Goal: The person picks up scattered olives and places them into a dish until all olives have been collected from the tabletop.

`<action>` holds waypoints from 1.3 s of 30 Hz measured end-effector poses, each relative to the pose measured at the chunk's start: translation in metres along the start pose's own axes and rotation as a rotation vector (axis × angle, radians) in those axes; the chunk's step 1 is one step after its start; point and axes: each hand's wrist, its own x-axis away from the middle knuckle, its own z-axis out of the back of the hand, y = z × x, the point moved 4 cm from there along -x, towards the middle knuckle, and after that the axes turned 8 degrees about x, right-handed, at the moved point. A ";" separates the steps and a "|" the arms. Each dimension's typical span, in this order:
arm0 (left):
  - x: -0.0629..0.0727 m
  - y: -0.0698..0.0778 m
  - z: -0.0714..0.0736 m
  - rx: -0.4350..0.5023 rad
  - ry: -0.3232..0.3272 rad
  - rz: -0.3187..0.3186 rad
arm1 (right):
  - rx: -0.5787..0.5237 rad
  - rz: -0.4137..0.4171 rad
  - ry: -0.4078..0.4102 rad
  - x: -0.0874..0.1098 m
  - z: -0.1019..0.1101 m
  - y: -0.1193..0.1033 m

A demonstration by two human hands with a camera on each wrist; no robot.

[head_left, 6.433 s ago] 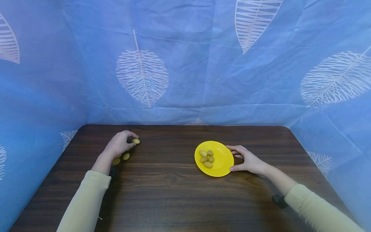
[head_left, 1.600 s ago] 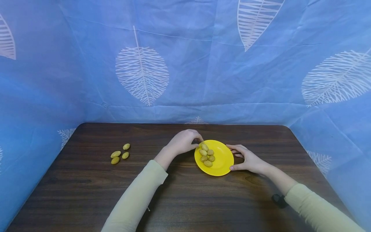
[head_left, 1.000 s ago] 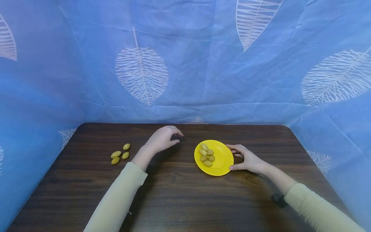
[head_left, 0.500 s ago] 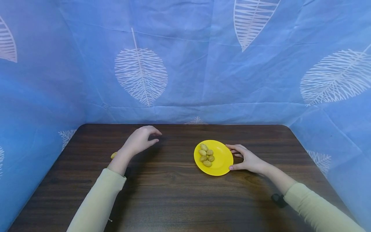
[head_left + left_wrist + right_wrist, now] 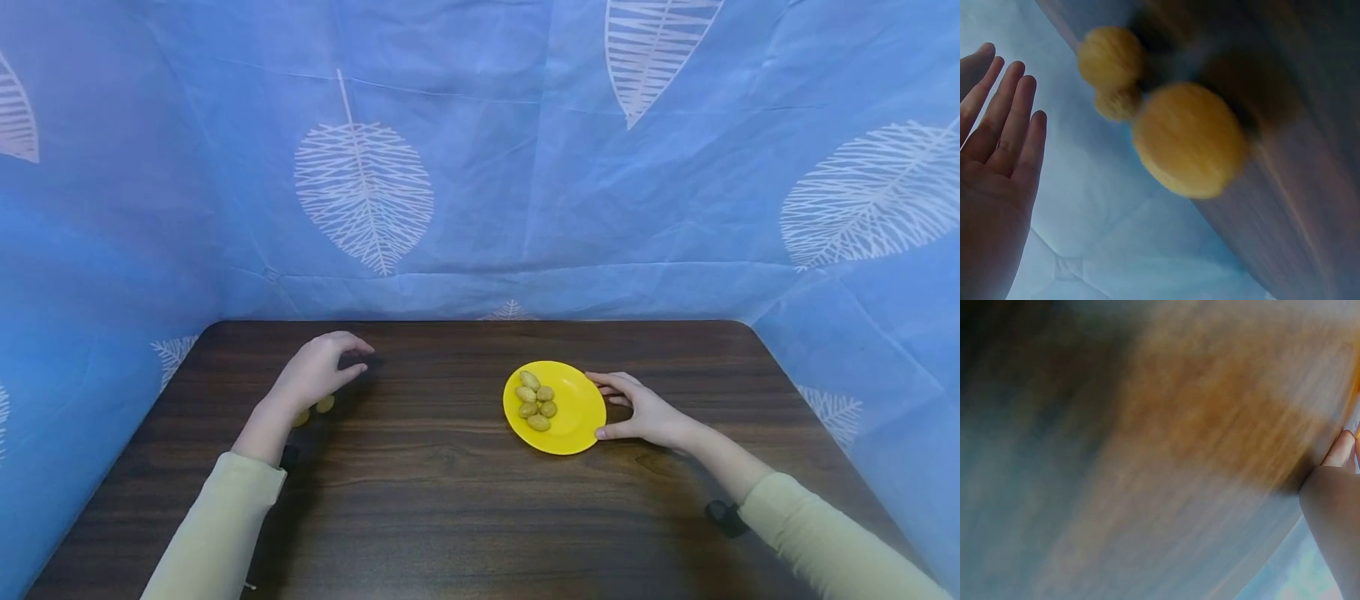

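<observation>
1. Yellow plate (image 5: 577, 417) on a dark wooden table (image 5: 450, 533), right of centre, bearing 6 olive-like pieces (image 5: 528, 409) bunched on its left half, bare toward the right.
2. Held at the plate's right rim between thumb and fingers: right hand (image 5: 641, 415), grip set around the edge, apparently to steady it.
3. Poised above the table's left side, well apart from the plate: left hand (image 5: 318, 373), thumb and fingers parted, grip fairly wide, with nothing seen inside.
4. Lying on the table near the left hand: loose pieces (image 5: 1188, 140), 3 seen in the left wrist view, just 2 in the head view, partly hidden there by hand and wrist.
5. Judged from the layout: reaching for another piece, part of a piece-by-piece transfer to the plate. Next, probably called for: bringing the fingertips back over the loose pieces, pinching just 1, then carrying it across.
</observation>
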 end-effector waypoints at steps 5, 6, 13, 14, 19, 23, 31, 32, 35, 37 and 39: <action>0.008 -0.013 0.007 0.002 -0.006 0.037 | 0.001 0.001 -0.004 0.001 0.000 -0.002; 0.009 -0.016 0.008 0.004 -0.008 0.043 | 0.002 0.001 -0.004 0.001 0.000 -0.002; 0.019 -0.028 0.015 0.001 -0.015 0.097 | -0.001 -0.001 0.001 0.000 0.001 -0.003; 0.020 -0.030 0.015 -0.002 -0.018 0.106 | -0.003 -0.003 0.000 0.000 0.000 -0.003; 0.024 -0.034 0.014 -0.014 -0.024 0.116 | -0.007 -0.006 -0.001 0.001 0.001 -0.003; 0.025 -0.039 0.011 -0.026 -0.041 0.121 | -0.008 -0.013 -0.002 0.001 0.001 -0.004; 0.027 -0.049 0.007 -0.028 -0.069 0.134 | -0.010 -0.015 -0.005 0.000 0.001 -0.002; 0.027 -0.049 0.007 -0.030 -0.072 0.132 | -0.011 -0.012 -0.005 0.000 0.000 -0.002; 0.027 -0.049 0.008 -0.030 -0.083 0.124 | -0.015 -0.007 -0.005 0.001 0.000 -0.001; 0.028 -0.048 0.008 -0.029 -0.087 0.120 | -0.013 -0.011 -0.005 0.001 0.000 -0.001; 0.028 -0.048 0.008 -0.029 -0.091 0.120 | -0.011 -0.013 -0.005 0.001 0.000 -0.001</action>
